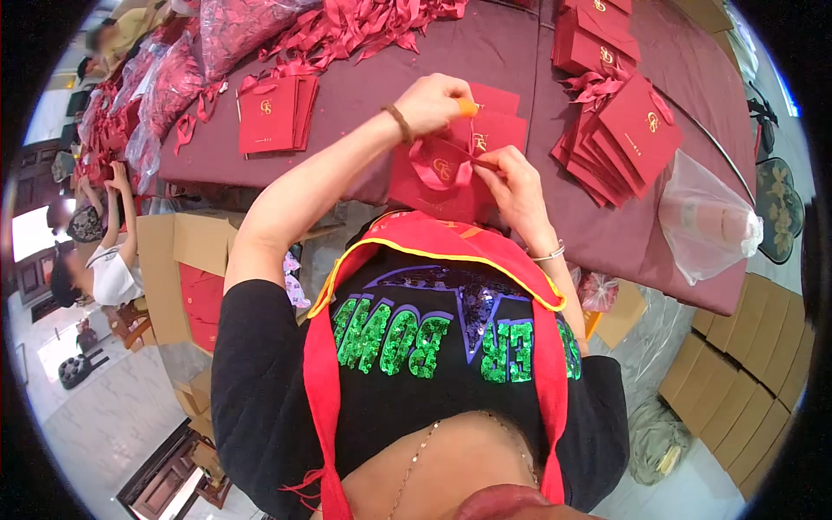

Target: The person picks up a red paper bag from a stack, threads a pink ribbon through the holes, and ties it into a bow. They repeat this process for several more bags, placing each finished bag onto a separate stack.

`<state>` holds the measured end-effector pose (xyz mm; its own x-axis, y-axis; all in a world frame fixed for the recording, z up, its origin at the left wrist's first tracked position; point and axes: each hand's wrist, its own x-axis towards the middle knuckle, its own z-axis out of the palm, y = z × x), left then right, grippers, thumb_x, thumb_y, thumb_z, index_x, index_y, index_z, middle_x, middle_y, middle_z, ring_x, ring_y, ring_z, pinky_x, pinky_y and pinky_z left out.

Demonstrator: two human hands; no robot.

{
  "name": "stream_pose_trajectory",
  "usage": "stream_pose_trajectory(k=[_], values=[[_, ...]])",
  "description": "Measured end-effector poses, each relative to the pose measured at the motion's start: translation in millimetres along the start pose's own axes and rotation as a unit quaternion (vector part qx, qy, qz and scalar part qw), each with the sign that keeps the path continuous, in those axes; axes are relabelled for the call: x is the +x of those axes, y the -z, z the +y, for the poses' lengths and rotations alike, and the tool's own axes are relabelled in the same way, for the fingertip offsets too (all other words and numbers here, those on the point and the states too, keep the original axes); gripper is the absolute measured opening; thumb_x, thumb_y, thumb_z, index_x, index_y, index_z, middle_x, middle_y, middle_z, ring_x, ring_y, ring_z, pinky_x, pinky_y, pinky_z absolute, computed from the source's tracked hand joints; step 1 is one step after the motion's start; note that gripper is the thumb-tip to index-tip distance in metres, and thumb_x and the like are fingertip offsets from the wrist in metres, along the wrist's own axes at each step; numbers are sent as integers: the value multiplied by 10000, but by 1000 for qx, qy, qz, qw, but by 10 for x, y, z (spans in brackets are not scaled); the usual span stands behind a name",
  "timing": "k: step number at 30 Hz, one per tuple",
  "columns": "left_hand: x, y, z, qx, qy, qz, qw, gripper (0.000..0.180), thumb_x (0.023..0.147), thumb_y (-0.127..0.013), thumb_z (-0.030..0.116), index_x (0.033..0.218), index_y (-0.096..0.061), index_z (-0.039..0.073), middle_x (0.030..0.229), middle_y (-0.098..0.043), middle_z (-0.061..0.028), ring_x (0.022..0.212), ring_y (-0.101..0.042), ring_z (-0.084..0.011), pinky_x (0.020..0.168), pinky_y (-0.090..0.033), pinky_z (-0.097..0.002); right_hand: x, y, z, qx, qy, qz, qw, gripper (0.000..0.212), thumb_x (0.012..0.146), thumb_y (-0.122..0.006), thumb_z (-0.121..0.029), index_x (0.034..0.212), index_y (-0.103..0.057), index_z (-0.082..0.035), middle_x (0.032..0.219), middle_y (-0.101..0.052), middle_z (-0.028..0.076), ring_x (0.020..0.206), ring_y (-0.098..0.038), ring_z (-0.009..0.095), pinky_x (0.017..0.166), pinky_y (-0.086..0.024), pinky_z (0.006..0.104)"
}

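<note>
A small red gift bag (pixel 416 192) with a gold emblem lies before me at the table's near edge, a red ribbon (pixel 462 174) looped over its front. Above it my left hand (pixel 440 106) is closed, an orange finger cover on one fingertip; a strand of ribbon seems to run down from its fingers, partly hidden. To the right of the bag, my right hand (pixel 515 180) pinches the ribbon between thumb and forefinger. More red bags (pixel 507 128) lie just beyond, under and behind the work.
Red bags (pixel 276 114) are stacked left, with a fanned pile (pixel 620 139) at right. Loose ribbons (pixel 360 35) and plastic sacks (pixel 238 35) lie at the far left. A clear plastic bag (pixel 706 217) sits at the right edge. Cardboard boxes (pixel 737 373) stand below; another person (pixel 113 260) works at left.
</note>
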<state>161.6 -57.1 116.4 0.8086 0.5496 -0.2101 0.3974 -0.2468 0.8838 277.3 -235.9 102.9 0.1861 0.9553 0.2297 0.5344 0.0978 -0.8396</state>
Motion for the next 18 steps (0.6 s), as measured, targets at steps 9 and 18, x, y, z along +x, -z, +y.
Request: stream_pose_trajectory(k=[9,18], values=[[76,-8,119,-112,64,-100,987,73,854,-546,115,840,-598,65,746,-581,18,608,-472,-40,527,-379,-177,24,2,-16,23,-2,-12,1000,127,787,-624,-53,898,-588,-3,822,-544,128,740,-578,289,650,-463,339],[415,64,195,-423,79,145,891,134,867,-438,56,783,-539,29,601,-482,-9,440,-318,-65,368,-239,-233,-2,6,-28,31,2,-19,999,130,784,-631,-56,893,-592,2,797,-528,126,711,-563,269,635,-454,320]])
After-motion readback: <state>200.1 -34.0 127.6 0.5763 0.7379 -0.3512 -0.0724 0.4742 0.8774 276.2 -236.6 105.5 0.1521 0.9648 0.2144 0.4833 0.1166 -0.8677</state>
